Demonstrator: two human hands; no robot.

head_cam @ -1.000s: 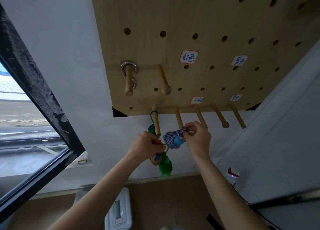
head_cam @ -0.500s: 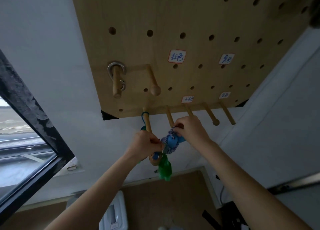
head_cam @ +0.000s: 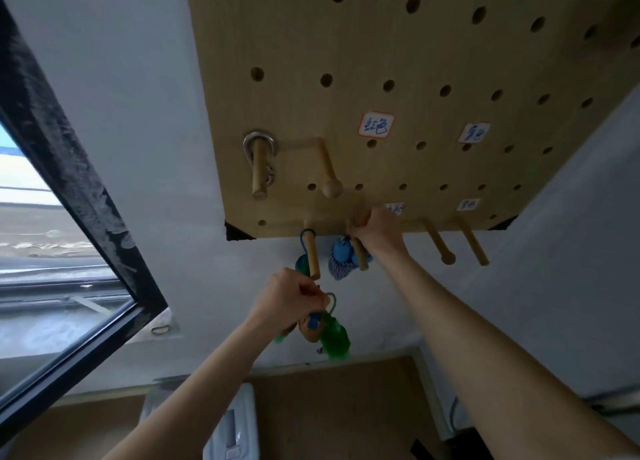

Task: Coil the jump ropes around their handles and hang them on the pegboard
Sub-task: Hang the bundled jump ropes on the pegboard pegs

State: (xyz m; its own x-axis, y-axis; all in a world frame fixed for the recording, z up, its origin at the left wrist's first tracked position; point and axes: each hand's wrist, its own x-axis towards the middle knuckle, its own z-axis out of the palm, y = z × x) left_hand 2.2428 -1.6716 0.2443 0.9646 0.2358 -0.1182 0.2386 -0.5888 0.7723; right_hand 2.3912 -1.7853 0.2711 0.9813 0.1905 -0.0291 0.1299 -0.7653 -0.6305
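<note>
A wooden pegboard (head_cam: 398, 54) hangs on the white wall above me, with a row of wooden pegs along its lower edge. A coiled blue-and-white jump rope (head_cam: 341, 259) hangs against the second peg (head_cam: 358, 252) of that row. My right hand (head_cam: 379, 233) is raised to that peg's base and pinches the rope's loop there. A green jump rope (head_cam: 334, 338) hangs by its cord from the leftmost peg (head_cam: 312, 252). My left hand (head_cam: 289, 300) grips the green rope's bundle below that peg.
Two more bare pegs (head_cam: 440, 245) stick out to the right. A metal carabiner (head_cam: 259, 148) hangs on an upper-left peg, beside a knobbed peg (head_cam: 329, 172). A dark window frame (head_cam: 69, 169) slants at the left. A white device (head_cam: 235, 428) lies below on a brown surface.
My right hand has risen from in front of the pegs to the second peg's base, carrying the blue-and-white rope onto it. My left hand has stayed on the green rope.
</note>
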